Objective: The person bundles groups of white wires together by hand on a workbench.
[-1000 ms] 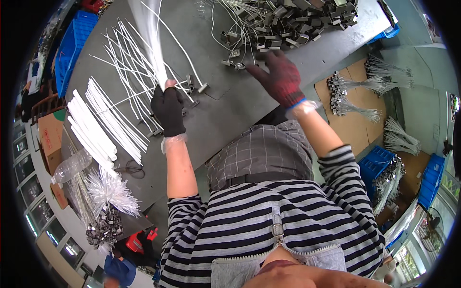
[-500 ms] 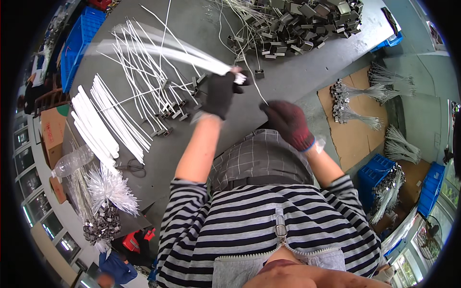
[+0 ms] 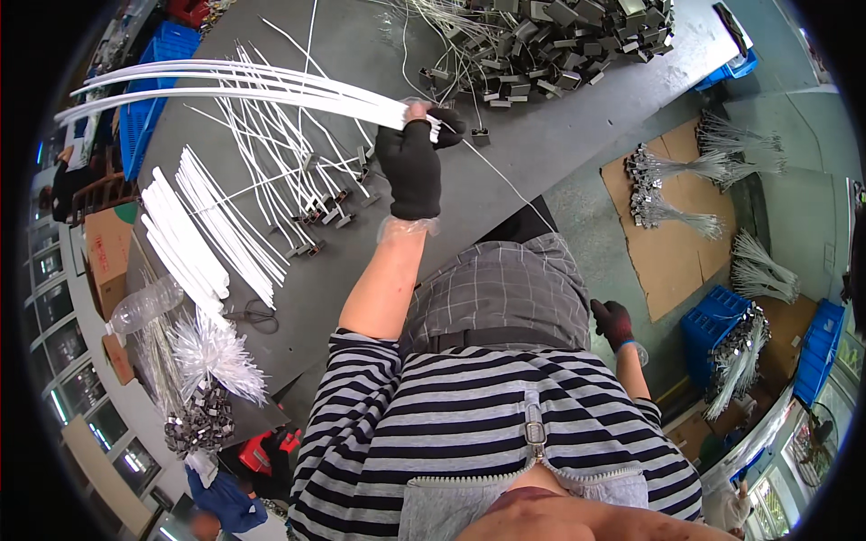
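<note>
My left hand (image 3: 410,167), in a black glove with bare fingertips, is closed round a bunch of long white tubes (image 3: 262,86). They stretch left over the table in a gentle arc. From beside this hand a thin white wire (image 3: 505,176) slants down right, past the table edge, and vanishes at my trousers. Low by my right hip, my right hand (image 3: 615,323) wears a dark and red glove. Its fingers look curled; whether the wire reaches them is hidden. Loose white wires with dark metal end pieces (image 3: 311,212) lie below the tubes.
A heap of dark metal pieces on wires (image 3: 577,41) covers the far table. More white tubes (image 3: 185,239), a plastic bottle (image 3: 144,305) and a tied wire bundle (image 3: 203,410) lie left. Wire bundles (image 3: 677,171) rest on floor cardboard at right, near a blue crate (image 3: 713,320).
My right hand has dropped from the table edge to beside my hip. The wire's visible run now extends to my trousers. The tubes in my left hand, blurred before, are now sharp and slightly higher.
</note>
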Action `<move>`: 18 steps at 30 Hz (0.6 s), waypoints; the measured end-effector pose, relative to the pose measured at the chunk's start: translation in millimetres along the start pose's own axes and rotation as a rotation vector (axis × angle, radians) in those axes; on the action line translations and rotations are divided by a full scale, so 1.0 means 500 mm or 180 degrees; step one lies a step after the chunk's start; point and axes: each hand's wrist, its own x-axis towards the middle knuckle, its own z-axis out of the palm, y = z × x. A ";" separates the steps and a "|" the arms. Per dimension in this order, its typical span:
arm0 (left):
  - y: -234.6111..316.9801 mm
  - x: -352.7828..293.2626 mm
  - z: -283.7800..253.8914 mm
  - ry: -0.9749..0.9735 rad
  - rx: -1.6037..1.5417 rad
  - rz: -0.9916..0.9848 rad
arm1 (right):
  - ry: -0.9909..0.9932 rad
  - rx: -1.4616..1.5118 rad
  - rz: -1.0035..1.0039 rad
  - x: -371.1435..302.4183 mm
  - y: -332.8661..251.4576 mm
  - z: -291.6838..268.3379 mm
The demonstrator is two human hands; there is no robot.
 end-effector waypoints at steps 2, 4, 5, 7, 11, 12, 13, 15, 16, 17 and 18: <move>0.022 0.001 -0.003 0.0117 0.0109 0.0184 | -0.0011 -0.0166 -0.0145 0.017 -0.011 0.009; 0.023 0.010 -0.019 0.0086 0.0042 0.0290 | -0.0040 -0.0187 -0.0239 0.021 -0.025 -0.003; 0.027 0.012 -0.028 0.0073 0.0285 0.0327 | -0.0041 -0.0125 -0.0308 0.021 -0.031 -0.010; 0.016 0.033 -0.063 0.0307 0.0968 0.0603 | -0.0034 -0.0064 -0.0401 0.028 -0.041 -0.025; 0.045 0.031 -0.057 0.0008 0.0164 0.0333 | 0.0070 -0.0123 -0.0405 0.035 -0.046 -0.033; 0.047 0.034 -0.064 0.0015 0.0164 0.0330 | 0.0059 -0.0013 -0.0470 0.020 -0.069 -0.032; 0.048 0.037 -0.071 -0.0223 0.0307 -0.0043 | 0.0046 0.0100 -0.0533 0.004 -0.094 -0.029; 0.042 0.038 -0.080 -0.0904 0.0883 -0.0682 | 0.0038 0.0199 -0.0655 -0.013 -0.168 -0.020; 0.005 0.025 -0.088 -0.1420 0.0647 -0.0800 | 0.0010 0.0281 -0.0795 -0.020 -0.217 -0.009; -0.009 -0.006 -0.061 -0.1670 0.0641 -0.1105 | 0.0096 0.0325 -0.1259 -0.025 -0.269 0.006; -0.056 -0.040 -0.051 -0.1986 0.0358 -0.1172 | 0.0167 0.0346 -0.1746 -0.032 -0.330 0.023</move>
